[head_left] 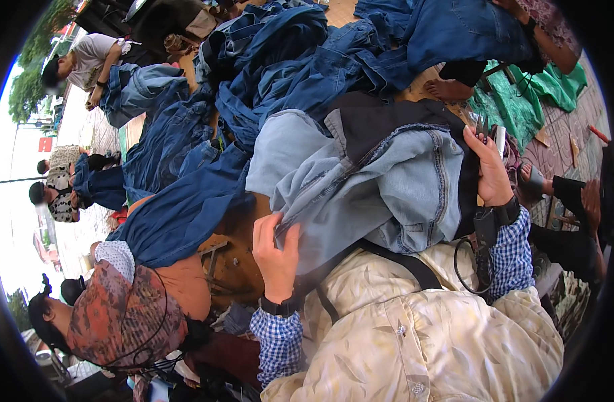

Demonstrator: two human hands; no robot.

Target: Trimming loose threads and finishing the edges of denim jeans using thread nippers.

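An inside-out pair of jeans (360, 194), pale blue with dark seam edges and a black cloth part (394, 114), lies bunched over my lap. My left hand (277, 258) is at its near left edge, the denim between the thumb and curled fingers. At the garment's right side, my right hand (489, 167) is closed around small dark thread snips (482, 127), whose blades point up past the fingers. That hand also rests against the black cloth. The lower fingers of my right hand are partly hidden.
A large heap of dark blue jeans (280, 74) spreads ahead and left. A person in a patterned top (132, 308) sits at my left; others handle denim farther off. Another person's leg and foot (534, 181) are at right, near a green sheet (501, 107).
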